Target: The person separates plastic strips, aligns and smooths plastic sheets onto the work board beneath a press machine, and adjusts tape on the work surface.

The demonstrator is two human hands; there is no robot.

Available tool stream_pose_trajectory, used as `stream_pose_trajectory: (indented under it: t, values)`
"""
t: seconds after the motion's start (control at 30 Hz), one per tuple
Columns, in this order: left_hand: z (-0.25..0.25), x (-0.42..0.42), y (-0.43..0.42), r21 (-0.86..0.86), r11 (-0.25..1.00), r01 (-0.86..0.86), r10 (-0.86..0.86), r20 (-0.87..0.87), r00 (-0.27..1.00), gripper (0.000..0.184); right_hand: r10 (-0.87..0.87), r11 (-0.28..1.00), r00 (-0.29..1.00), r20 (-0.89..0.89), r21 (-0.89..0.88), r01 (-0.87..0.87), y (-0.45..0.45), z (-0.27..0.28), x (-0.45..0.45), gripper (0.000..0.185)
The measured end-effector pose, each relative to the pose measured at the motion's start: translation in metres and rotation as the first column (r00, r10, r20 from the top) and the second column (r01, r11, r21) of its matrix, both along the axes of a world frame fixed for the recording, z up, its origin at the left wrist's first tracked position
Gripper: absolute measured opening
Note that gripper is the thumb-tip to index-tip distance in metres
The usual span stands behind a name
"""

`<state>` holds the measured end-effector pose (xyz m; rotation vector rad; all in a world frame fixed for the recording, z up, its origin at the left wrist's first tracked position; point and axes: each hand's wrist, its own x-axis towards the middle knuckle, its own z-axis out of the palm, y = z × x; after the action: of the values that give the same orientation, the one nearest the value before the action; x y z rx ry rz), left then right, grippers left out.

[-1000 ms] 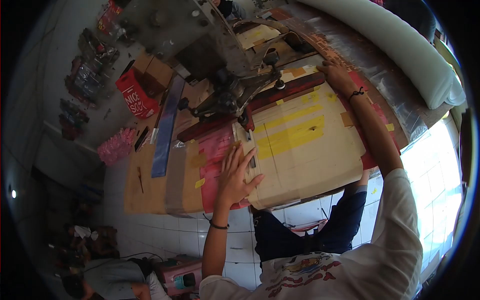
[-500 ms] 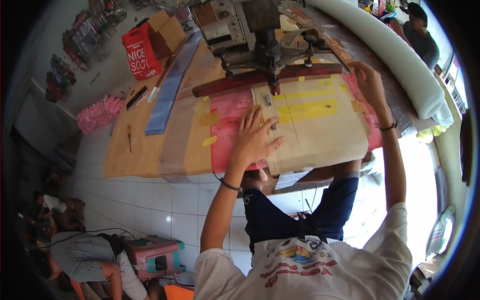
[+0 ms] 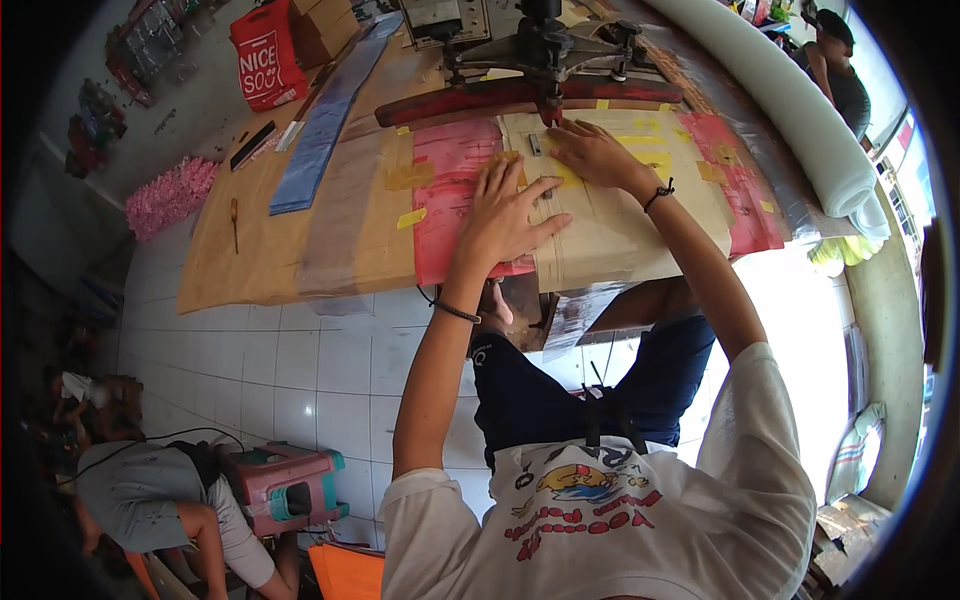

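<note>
My left hand [image 3: 505,218] lies with fingers spread where a red sheet [image 3: 450,165] meets the left edge of a beige board [image 3: 610,235]. My right hand [image 3: 597,155] rests on the board's upper part, fingers extended, beside a small metal piece [image 3: 535,145]. Neither hand is wrapped round anything. Just beyond my fingers, a long dark-red bar [image 3: 430,105] hangs from a black metal machine arm [image 3: 545,50]. Yellow tape strips [image 3: 411,218] mark the red sheet and the board.
On the table [image 3: 235,265] lie a blue strip [image 3: 318,150] and a thin tool [image 3: 235,225]. A red bag [image 3: 268,60] stands at the back left, a white foam roll [image 3: 800,120] at the right. One person bends at lower left near a pink stool [image 3: 290,490]; another is at upper right.
My right hand has come from the board's far right corner to its upper left part, beside my left hand. My left hand stays spread near the seam. The head view has shifted.
</note>
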<state>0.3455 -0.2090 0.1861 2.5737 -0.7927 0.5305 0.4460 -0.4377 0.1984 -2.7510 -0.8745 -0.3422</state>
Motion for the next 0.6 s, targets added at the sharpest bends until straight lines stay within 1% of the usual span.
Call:
stream_pose_trajectory:
  t: [0.27, 0.4, 0.6]
  values:
    - [-0.001, 0.000, -0.001, -0.015, 0.999, -0.035, 0.035, -0.027, 0.999, 0.057, -0.002, 0.997, 0.998, 0.067, 0.083, -0.004, -0.003, -0.022, 0.024, 0.048]
    - [0.002, 0.000, -0.002, -0.002, 0.999, -0.042, 0.041, -0.052, 0.998, 0.056, -0.026, 0.995, 0.997, 0.073, 0.102, 0.019, -0.001, -0.018, 0.018, 0.047]
    - [0.002, 0.000, -0.002, -0.002, 0.999, -0.034, 0.034, -0.041, 0.999, 0.055, -0.038, 0.989, 0.994, 0.101, 0.146, 0.023, 0.002, -0.022, 0.018, 0.046]
